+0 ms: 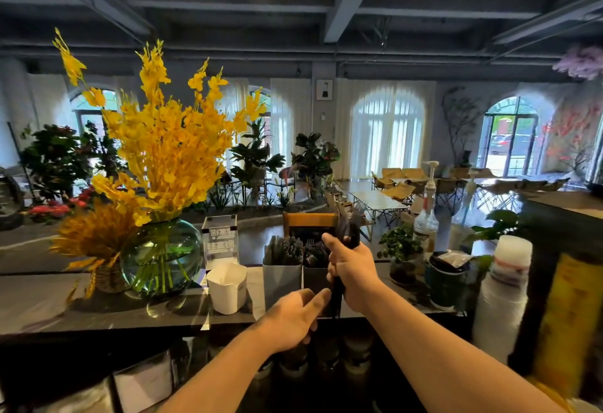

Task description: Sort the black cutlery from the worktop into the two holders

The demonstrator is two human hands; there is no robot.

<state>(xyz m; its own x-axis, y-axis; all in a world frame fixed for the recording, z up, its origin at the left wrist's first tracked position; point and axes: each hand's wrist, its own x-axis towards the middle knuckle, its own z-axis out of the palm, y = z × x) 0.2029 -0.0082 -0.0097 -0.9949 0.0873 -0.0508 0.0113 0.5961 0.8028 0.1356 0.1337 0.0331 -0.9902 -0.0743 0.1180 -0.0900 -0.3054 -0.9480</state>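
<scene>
Gripping a bundle of black cutlery (351,231) upright, my right hand (350,269) sits before the two holders (282,279). My left hand (293,318), fingers loose, reaches its lower end.

The cutlery (337,301) in the grip of the right hand (350,269) looks like black plastic with a faint sheen. Just behind the grip, the pale holder (282,279) and the dark holder (314,279) are smooth and matt; whether metal or plastic cannot be told. Left of the grip stands a matt white cup (227,285), and further left a glossy vase (161,256) of clear greenish glass beside a rough woven basket (109,277). Below the grip, the dark worktop (65,308) is smooth with a dull shine. Right of the grip is a glossy clear plastic pump bottle (425,220).
</scene>
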